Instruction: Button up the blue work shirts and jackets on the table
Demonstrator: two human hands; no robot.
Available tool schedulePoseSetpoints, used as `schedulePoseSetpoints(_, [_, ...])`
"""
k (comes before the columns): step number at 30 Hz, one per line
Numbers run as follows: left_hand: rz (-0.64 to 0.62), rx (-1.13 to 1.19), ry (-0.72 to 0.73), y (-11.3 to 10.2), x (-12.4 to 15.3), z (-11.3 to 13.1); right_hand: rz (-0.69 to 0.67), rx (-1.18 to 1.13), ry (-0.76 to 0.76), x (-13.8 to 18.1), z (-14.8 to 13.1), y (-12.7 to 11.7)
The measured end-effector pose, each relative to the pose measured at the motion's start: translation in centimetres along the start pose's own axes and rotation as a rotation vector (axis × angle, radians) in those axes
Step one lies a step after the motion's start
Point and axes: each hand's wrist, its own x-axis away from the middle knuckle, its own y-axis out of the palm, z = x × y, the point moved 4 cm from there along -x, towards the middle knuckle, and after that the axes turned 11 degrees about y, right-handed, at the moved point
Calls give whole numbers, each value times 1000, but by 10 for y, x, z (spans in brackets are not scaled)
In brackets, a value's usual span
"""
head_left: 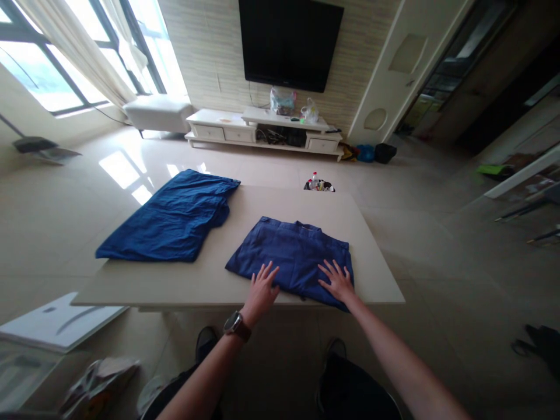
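A folded pair of blue trousers (291, 254) lies near the front edge of a beige table (219, 280). My left hand (261, 290), with a watch on its wrist, rests flat on the trousers' near left edge, fingers spread. My right hand (338, 281) lies flat on the near right part of the same trousers, fingers also spread. Neither hand grips anything. A second blue garment (172, 219) lies spread on the table's left side, partly hanging over its edge.
Beyond the table are a white TV cabinet (262, 131), a black wall-mounted TV (289, 44) and a white ottoman (157, 112). Small items (319, 185) sit on the floor past the table's far edge. A white board (52, 321) and clutter lie at the lower left.
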Motion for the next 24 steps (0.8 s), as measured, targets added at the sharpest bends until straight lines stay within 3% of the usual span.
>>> schedulePoseSetpoints(4, [-144,109,44,19,16,9,39,-76,277,-25,6,-7])
schedulePoseSetpoints(8, [-210,204,135,19,15,26,-40,-210,586,-52,9,-27])
schedulePoseSetpoints(11, [-210,224,154,14,13,41,-39,-195,548,-63,-3,-35])
schedulePoseSetpoints(16, [-255,211,181,12,19,52,-30,-166,494,-63,-17,-14])
schedulePoseSetpoints(19, [-268,195,181,17,23,47,2,-175,516,-75,-10,-11])
schedulePoseSetpoints(24, [-227,249,169,24,22,34,-67,-150,483,-116,16,-36])
